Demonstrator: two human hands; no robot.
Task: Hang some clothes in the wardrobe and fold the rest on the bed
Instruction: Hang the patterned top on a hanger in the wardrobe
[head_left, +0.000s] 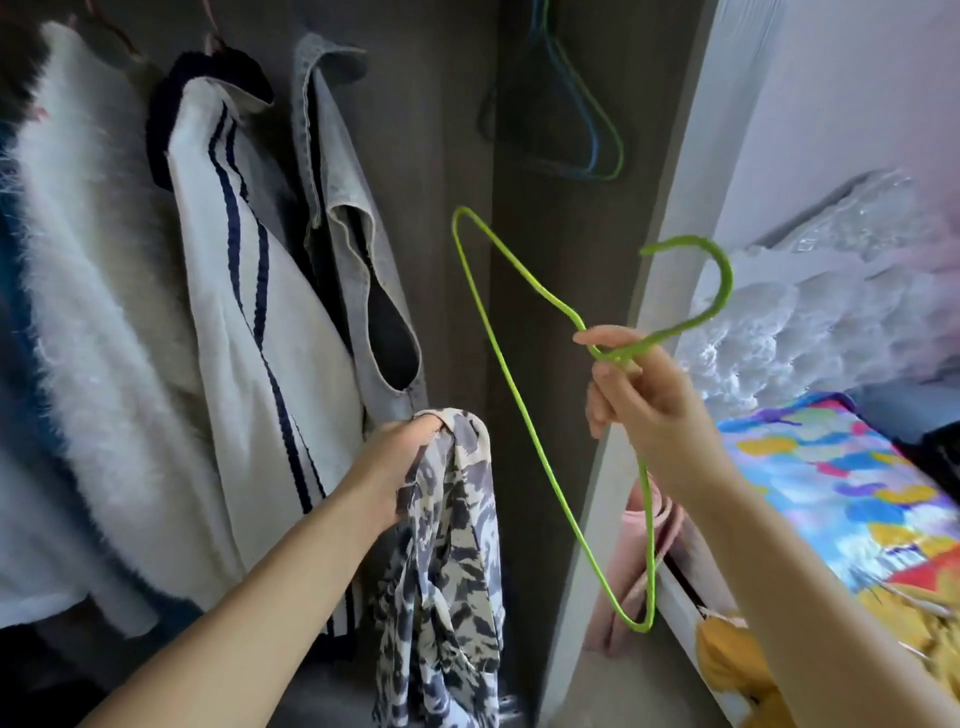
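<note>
My left hand grips the top of a grey and cream patterned garment, which hangs down in front of the open wardrobe. My right hand pinches a green wire hanger at its neck, hook pointing up to the right, the triangle tilted down to the left. Hanger and garment are apart. To the right lies the bed with a bright multicoloured cover.
In the wardrobe hang a fluffy white coat, a cream garment with navy stripes and a grey denim piece. Empty blue and green hangers hang at the upper right. A yellow garment and pink cloth lie by the bed edge.
</note>
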